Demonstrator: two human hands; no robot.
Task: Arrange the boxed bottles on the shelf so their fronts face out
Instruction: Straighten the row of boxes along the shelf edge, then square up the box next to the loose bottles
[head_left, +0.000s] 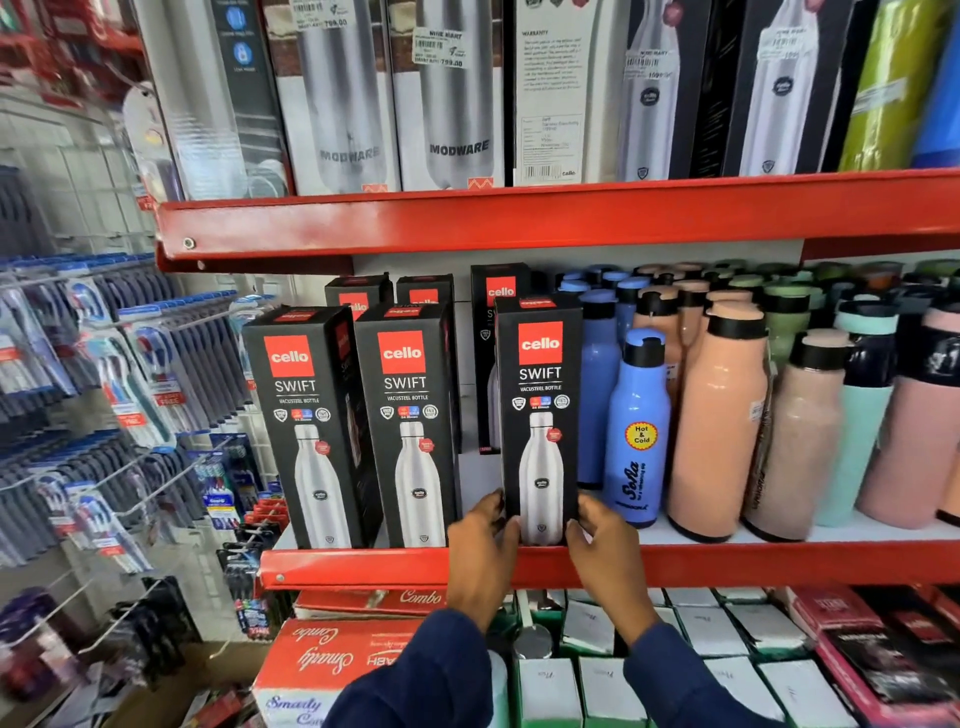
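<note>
Three black boxed bottles with a red logo stand upright at the front of the red shelf (727, 564), fronts facing out. The right box (540, 410) is gripped at its base from both sides: my left hand (480, 545) on its left edge, my right hand (602, 540) on its right edge. The middle box (408, 426) and the left box (309, 431) stand side by side, apart from the held one. Behind them stand more black boxes (498, 296), partly hidden.
Loose plastic bottles, blue (636, 431) and peach (719, 421), crowd the shelf right of the held box. An upper red shelf (519, 218) carries tall steel-bottle boxes. Toothbrush packs (130, 395) hang on hooks at left. Red and white boxes (332, 660) fill the shelf below.
</note>
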